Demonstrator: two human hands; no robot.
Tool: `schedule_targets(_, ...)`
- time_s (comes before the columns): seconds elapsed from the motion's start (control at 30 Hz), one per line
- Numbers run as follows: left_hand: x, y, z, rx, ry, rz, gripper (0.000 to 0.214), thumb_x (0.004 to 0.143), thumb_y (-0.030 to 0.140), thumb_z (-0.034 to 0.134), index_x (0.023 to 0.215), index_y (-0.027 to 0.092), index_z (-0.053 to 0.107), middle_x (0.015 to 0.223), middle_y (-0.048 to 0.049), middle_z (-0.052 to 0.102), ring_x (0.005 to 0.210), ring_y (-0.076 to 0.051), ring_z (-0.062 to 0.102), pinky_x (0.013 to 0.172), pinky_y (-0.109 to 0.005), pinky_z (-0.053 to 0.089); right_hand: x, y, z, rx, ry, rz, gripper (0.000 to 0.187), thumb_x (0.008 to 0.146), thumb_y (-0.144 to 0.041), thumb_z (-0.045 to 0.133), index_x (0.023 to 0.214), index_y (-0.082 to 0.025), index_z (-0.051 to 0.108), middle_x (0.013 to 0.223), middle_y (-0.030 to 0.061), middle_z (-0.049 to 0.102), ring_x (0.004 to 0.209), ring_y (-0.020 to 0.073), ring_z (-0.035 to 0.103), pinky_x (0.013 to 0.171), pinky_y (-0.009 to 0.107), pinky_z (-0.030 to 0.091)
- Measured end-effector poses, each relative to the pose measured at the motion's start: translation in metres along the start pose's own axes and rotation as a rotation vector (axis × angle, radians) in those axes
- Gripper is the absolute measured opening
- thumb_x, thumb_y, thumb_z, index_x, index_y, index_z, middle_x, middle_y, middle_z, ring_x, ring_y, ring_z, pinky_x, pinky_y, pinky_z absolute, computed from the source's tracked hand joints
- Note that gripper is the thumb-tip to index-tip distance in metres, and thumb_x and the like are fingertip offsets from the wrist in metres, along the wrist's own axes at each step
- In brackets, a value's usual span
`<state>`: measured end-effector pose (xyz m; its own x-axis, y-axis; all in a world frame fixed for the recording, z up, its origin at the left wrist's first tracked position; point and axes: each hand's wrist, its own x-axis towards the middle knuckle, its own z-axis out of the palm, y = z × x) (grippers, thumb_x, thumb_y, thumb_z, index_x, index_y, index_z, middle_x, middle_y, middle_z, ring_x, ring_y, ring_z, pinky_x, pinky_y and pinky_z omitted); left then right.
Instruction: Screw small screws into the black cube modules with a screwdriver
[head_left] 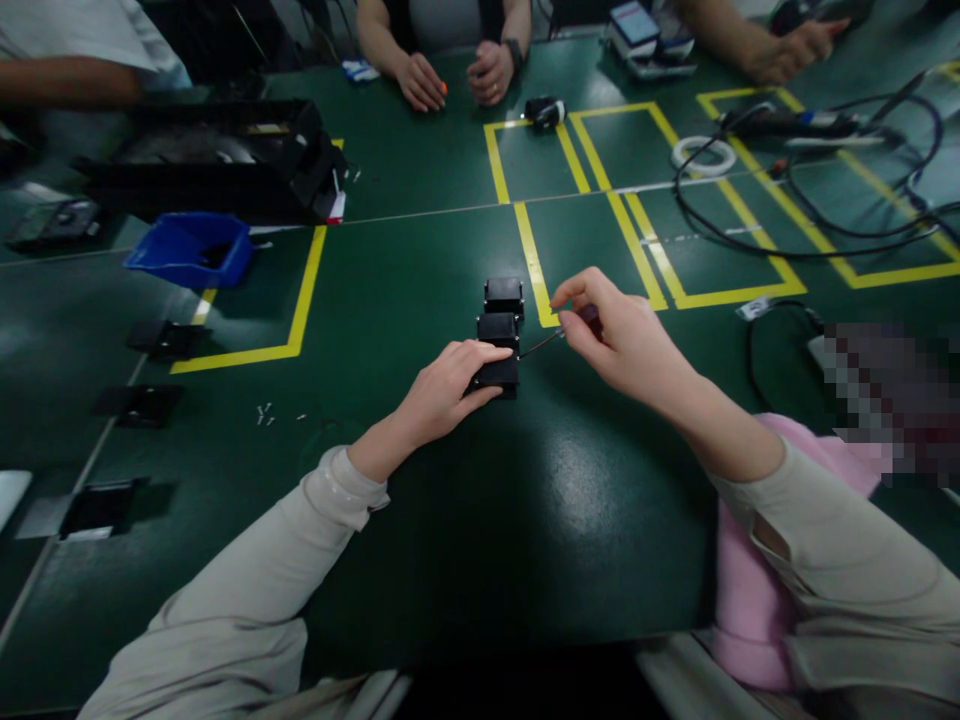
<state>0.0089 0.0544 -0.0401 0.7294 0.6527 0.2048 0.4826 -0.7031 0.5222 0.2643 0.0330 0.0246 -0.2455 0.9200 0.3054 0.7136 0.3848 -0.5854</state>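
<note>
One of three black housings (498, 328) is getting fastened, apparently: your left hand (450, 385) clamping it, right hand (622, 335) pinching a screwdriver (541, 343).

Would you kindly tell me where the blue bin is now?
In the head view, the blue bin sits at the left of the green table, just in front of the long black tray, up and left of the left hand.

Small boxes (501, 335) in a row mid-tabletop (465, 520), left hand (442, 390) on the nearest, right hand (622, 335) with tool (541, 343) just right; bin (187, 250) far left behind, cables (795, 256) far right behind.
</note>
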Motion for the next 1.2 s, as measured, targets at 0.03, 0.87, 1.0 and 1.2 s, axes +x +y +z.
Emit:
schedule_targets(0.03,0.0000,-0.0002,0.0001,0.000,0.000,0.000,0.039,0.101,0.032,0.056,0.138,0.020,0.050,0.135,-0.0110,0.061,0.123,-0.028,0.055,0.105,-0.046,0.046,0.0001,-0.0002,-0.0001,-0.004,0.000,0.007,0.010,0.093,-0.024,0.049,0.099,-0.020,0.055,0.068,-0.0020,0.058,0.056,0.0106,0.051,0.059,0.026,0.034)
schedule_targets(0.87,-0.0001,-0.0007,0.0006,0.004,0.003,0.011,0.039,0.101,0.030,0.056,0.138,0.020,0.050,0.135,-0.0104,0.060,0.124,-0.027,0.055,0.106,-0.045,0.046,-0.0011,0.0007,0.0009,-0.026,-0.010,0.000,0.019,0.095,-0.027,0.046,0.105,-0.017,0.059,0.068,-0.0007,0.059,0.056,0.0113,0.052,0.060,0.028,0.034)
schedule_targets(1.0,-0.0003,-0.0004,0.0005,0.002,-0.001,0.003,0.039,0.101,0.030,0.056,0.139,0.021,0.049,0.135,-0.0108,0.060,0.124,-0.027,0.055,0.106,-0.046,0.046,-0.0010,-0.0001,0.0007,-0.040,0.005,0.010,0.017,0.094,-0.028,0.047,0.103,-0.018,0.058,0.068,-0.0008,0.058,0.056,0.0114,0.052,0.059,0.027,0.033)
schedule_targets(1.2,0.0006,-0.0002,0.0011,0.002,-0.001,0.011,0.040,0.101,0.030,0.057,0.138,0.019,0.050,0.135,-0.0108,0.060,0.124,-0.027,0.055,0.106,-0.045,0.045,-0.0014,0.0002,0.0003,-0.056,-0.005,0.005,0.020,0.095,-0.028,0.047,0.104,-0.016,0.061,0.067,-0.0002,0.059,0.057,0.0113,0.052,0.060,0.027,0.033)
